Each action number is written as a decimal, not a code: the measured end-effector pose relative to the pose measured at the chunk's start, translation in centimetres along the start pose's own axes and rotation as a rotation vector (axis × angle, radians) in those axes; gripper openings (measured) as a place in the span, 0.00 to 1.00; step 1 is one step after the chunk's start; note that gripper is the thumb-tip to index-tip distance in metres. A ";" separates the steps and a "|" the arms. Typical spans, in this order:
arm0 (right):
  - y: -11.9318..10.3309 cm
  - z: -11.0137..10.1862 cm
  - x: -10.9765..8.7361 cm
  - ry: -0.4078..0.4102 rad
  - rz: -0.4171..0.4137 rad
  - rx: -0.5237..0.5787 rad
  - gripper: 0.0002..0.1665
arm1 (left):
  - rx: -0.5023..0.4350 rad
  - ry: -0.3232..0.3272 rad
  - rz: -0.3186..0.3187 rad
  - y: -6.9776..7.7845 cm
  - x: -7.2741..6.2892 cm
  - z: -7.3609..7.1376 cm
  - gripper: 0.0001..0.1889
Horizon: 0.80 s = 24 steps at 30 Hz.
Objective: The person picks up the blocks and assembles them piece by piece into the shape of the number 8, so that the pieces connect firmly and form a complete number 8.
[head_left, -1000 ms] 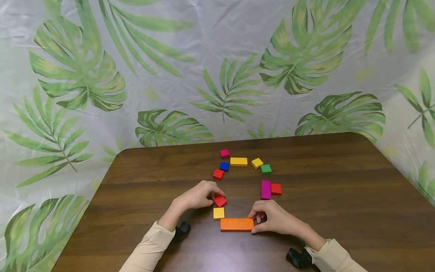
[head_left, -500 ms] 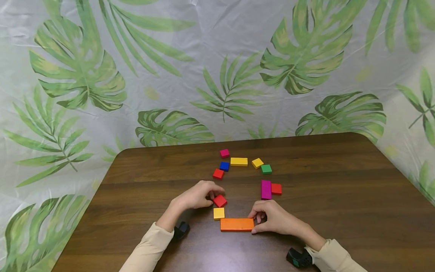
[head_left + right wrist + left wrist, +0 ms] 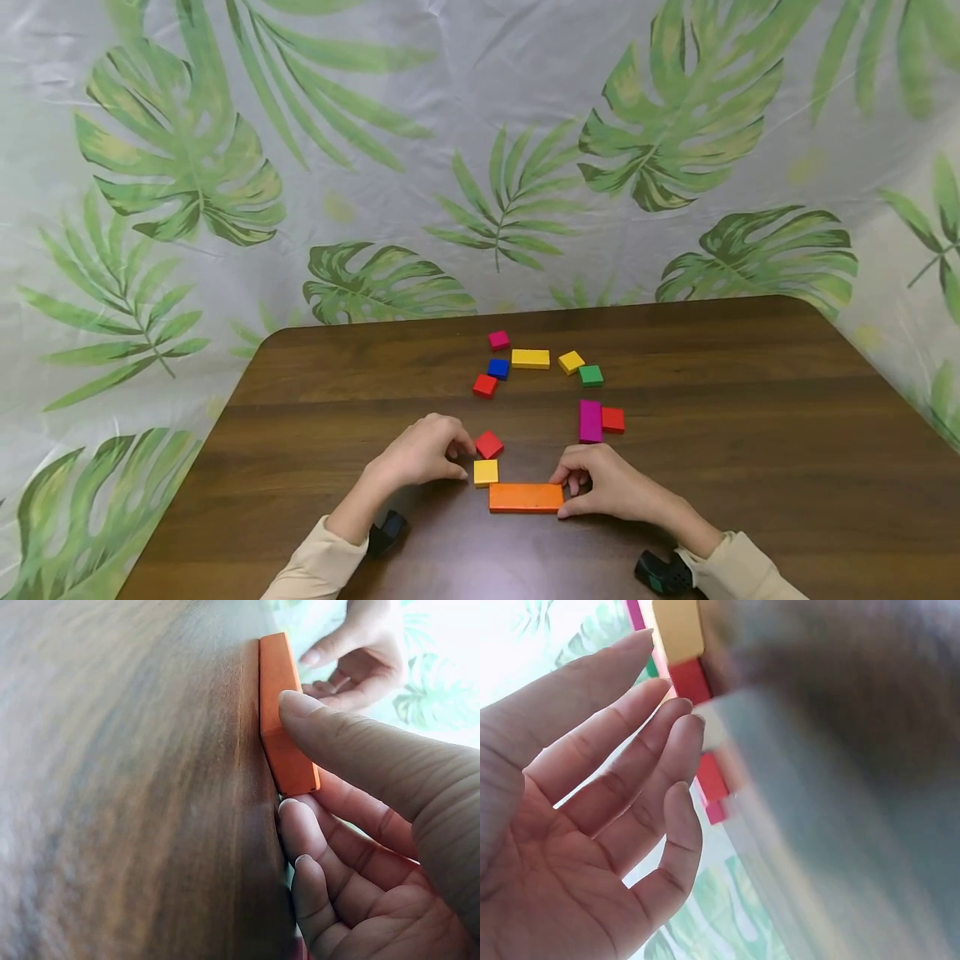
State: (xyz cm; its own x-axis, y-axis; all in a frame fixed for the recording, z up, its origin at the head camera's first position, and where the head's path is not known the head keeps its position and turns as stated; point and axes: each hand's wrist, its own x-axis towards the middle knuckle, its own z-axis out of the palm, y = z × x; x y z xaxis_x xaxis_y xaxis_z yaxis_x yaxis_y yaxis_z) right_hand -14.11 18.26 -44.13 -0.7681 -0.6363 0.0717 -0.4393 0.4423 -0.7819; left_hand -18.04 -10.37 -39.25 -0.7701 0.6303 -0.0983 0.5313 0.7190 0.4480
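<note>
In the head view a long orange block (image 3: 526, 498) lies flat on the table near the front. My right hand (image 3: 611, 483) pinches its right end, thumb on the near side and fingers behind; the right wrist view shows the thumb against the orange face. My left hand (image 3: 423, 450) is beside a yellow square block (image 3: 486, 472) and a turned red square block (image 3: 489, 444), holding nothing. Its fingers look loosely bent and apart in the left wrist view, the fingertips (image 3: 682, 712) overlapping the blocks behind. The yellow block sits at the orange block's left corner.
Farther back on the brown table (image 3: 337, 367) lie a red block (image 3: 485, 386), a blue block (image 3: 498, 369), a pink block (image 3: 498, 340), a yellow bar (image 3: 530, 359), a yellow square (image 3: 572, 362) and a green block (image 3: 591, 376). A magenta block (image 3: 590, 422) touches another red block (image 3: 613, 420).
My left hand has let go of the turned red block and drawn back toward the left and nearer the front. My right hand keeps its place at the orange block.
</note>
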 end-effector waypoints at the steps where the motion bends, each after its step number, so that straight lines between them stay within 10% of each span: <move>1: 0.0 0.0 0.0 0.001 -0.001 -0.002 0.15 | 0.000 0.000 0.005 0.1 0.0 0.2 0.12; 24: -0.1 0.0 0.0 0.002 -0.004 -0.009 0.15 | 0.050 0.038 0.027 0.8 0.2 1.4 0.13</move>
State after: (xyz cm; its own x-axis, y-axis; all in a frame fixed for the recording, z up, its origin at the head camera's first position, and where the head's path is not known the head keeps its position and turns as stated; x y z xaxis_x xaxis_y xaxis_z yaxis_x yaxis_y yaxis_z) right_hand -14.10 18.22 -44.09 -0.7672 -0.6368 0.0760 -0.4464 0.4451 -0.7763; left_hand -17.30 -9.28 -40.14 -0.7677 0.6386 -0.0531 0.5681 0.7165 0.4048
